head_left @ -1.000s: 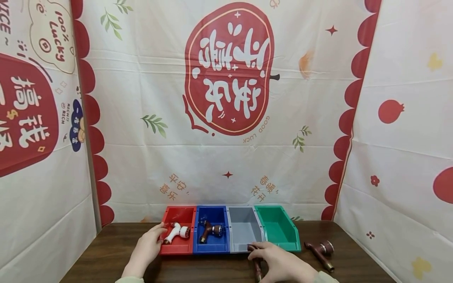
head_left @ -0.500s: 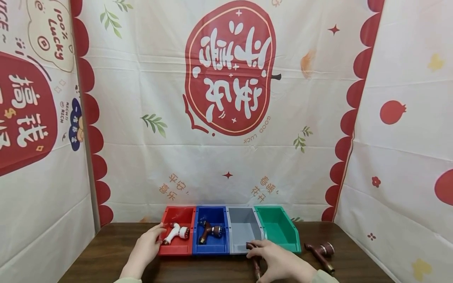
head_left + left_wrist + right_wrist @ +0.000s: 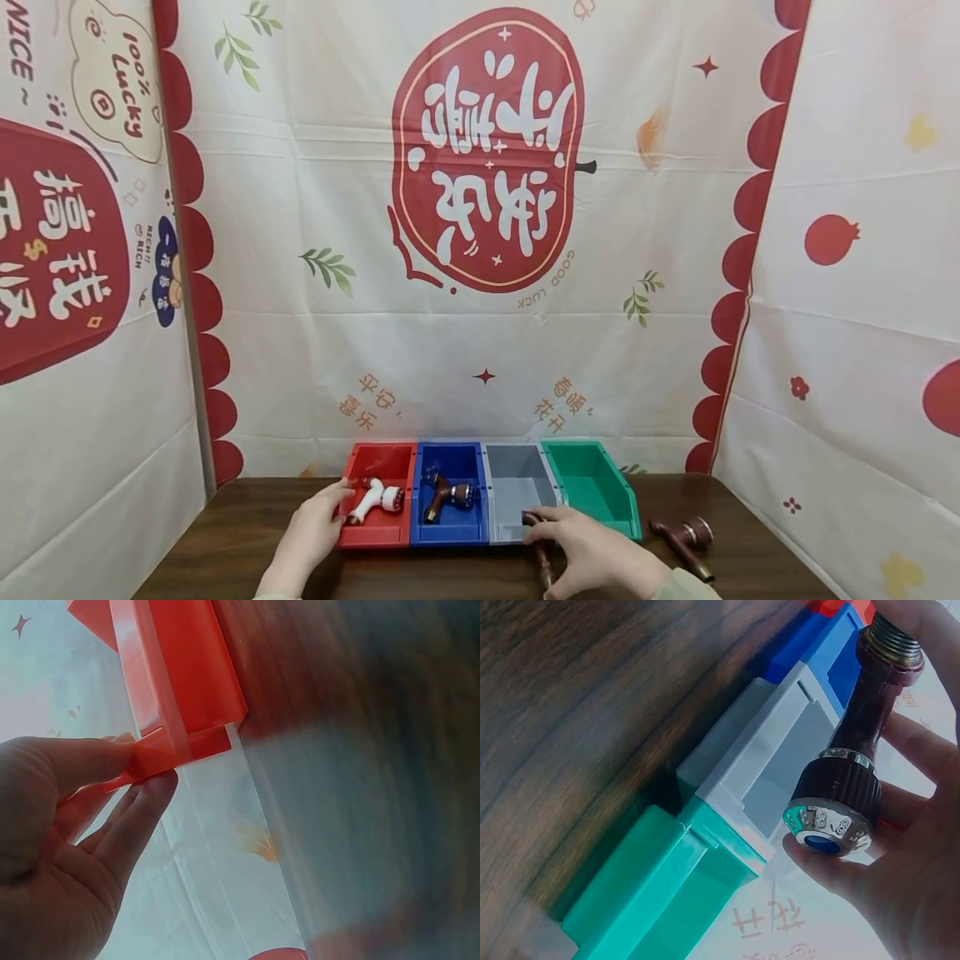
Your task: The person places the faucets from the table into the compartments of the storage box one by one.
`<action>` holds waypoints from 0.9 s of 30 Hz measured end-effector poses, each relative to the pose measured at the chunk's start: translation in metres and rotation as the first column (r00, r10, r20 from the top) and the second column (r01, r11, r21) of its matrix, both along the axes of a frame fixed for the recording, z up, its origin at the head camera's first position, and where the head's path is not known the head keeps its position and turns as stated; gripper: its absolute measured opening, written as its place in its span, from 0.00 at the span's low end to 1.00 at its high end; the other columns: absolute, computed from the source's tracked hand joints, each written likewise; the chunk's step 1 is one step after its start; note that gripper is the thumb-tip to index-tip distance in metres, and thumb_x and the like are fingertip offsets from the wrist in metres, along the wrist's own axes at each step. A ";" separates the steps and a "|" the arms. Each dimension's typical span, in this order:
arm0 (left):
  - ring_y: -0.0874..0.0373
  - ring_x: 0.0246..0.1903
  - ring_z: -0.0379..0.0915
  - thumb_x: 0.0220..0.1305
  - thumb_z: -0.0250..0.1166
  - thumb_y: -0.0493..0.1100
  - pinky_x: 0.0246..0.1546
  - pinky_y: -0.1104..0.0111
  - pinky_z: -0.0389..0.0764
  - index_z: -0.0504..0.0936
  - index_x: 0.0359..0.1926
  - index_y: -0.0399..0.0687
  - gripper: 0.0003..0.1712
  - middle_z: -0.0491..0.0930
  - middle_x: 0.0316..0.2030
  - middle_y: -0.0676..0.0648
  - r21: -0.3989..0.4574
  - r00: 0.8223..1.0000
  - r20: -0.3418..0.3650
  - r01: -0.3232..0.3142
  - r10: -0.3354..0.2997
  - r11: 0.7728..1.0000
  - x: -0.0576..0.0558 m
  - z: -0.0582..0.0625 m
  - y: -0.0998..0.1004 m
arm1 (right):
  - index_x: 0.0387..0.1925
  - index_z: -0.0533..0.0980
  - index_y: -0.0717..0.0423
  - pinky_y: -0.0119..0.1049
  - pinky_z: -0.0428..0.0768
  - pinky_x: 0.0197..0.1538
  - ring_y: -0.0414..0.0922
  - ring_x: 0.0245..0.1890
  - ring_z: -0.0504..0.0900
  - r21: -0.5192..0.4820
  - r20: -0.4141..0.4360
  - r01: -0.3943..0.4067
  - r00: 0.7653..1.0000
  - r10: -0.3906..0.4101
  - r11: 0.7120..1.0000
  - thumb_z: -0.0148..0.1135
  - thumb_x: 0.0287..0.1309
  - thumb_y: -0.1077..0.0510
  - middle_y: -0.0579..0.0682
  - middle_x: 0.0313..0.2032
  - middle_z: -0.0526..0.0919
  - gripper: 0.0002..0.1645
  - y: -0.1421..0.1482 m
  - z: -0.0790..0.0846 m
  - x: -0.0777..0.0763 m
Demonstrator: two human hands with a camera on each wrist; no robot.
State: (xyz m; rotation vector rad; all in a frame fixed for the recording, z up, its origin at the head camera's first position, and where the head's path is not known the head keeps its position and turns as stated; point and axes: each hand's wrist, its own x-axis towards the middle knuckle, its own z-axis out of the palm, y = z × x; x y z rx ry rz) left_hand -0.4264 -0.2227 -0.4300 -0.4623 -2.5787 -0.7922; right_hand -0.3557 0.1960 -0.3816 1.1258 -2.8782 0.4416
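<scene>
In the head view my left hand (image 3: 311, 525) is at the left side of the red bin (image 3: 375, 537). The left wrist view shows its thumb and fingers (image 3: 139, 817) pinching the red rim. A white tap (image 3: 384, 497) lies in this bin. My right hand (image 3: 592, 554) holds a dark brown tap (image 3: 542, 554) in front of the grey bin (image 3: 517, 483). From the right wrist view, this tap (image 3: 859, 727) has a threaded end and a ribbed knob with a silver ring; the hand hides part of it.
Between red and grey stands the blue bin (image 3: 461, 536), with a brown tap (image 3: 446, 497) in it. The green bin (image 3: 592, 483) ends the row at the right. Another brown tap (image 3: 686, 537) lies on the wooden table (image 3: 225, 542) right of it. Printed cloth (image 3: 480, 342) hangs behind.
The head view has shifted slightly, so everything appears a little lower. Both hands keep their places and grips; no tap has visibly moved.
</scene>
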 end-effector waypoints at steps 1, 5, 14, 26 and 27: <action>0.41 0.54 0.74 0.49 0.66 0.24 0.51 0.48 0.75 0.83 0.47 0.35 0.20 0.76 0.56 0.36 -0.002 1.000 -0.004 0.000 0.000 1.000 0.000 0.000 0.000 | 0.52 0.78 0.34 0.46 0.76 0.54 0.53 0.59 0.72 0.003 -0.003 -0.001 1.000 0.001 1.000 0.74 0.43 0.39 0.55 0.63 0.72 0.30 0.000 0.000 0.000; 0.41 0.54 0.75 0.49 0.66 0.24 0.50 0.48 0.75 0.84 0.46 0.35 0.19 0.77 0.56 0.37 -0.003 1.000 -0.014 -0.001 0.001 1.000 0.000 -0.002 0.000 | 0.53 0.78 0.38 0.47 0.76 0.54 0.55 0.60 0.71 0.010 -0.004 -0.003 1.000 0.003 1.000 0.74 0.43 0.40 0.55 0.63 0.71 0.32 0.001 0.002 -0.002; 0.41 0.53 0.75 0.49 0.66 0.25 0.51 0.48 0.75 0.84 0.45 0.36 0.19 0.77 0.56 0.37 -0.007 1.000 -0.018 0.001 -0.001 1.000 -0.002 -0.003 0.000 | 0.53 0.79 0.41 0.47 0.76 0.54 0.55 0.60 0.71 -0.007 0.019 0.022 1.000 -0.022 1.000 0.75 0.41 0.40 0.55 0.64 0.70 0.34 0.000 0.005 -0.004; 0.41 0.54 0.75 0.50 0.66 0.25 0.51 0.48 0.75 0.84 0.45 0.35 0.19 0.77 0.56 0.37 -0.013 1.000 -0.014 -0.002 0.002 1.000 -0.002 -0.003 0.000 | 0.54 0.78 0.39 0.51 0.75 0.56 0.56 0.61 0.70 0.007 0.050 0.052 0.997 -0.052 0.999 0.74 0.42 0.39 0.55 0.65 0.69 0.33 -0.005 0.013 -0.008; 0.41 0.54 0.75 0.50 0.66 0.25 0.51 0.48 0.75 0.84 0.45 0.35 0.19 0.77 0.56 0.37 -0.013 1.000 -0.019 -0.002 0.002 1.000 -0.003 -0.003 -0.001 | 0.53 0.78 0.38 0.51 0.75 0.56 0.56 0.61 0.70 0.008 0.051 0.054 0.997 -0.055 0.998 0.75 0.42 0.39 0.55 0.65 0.69 0.33 -0.005 0.013 -0.008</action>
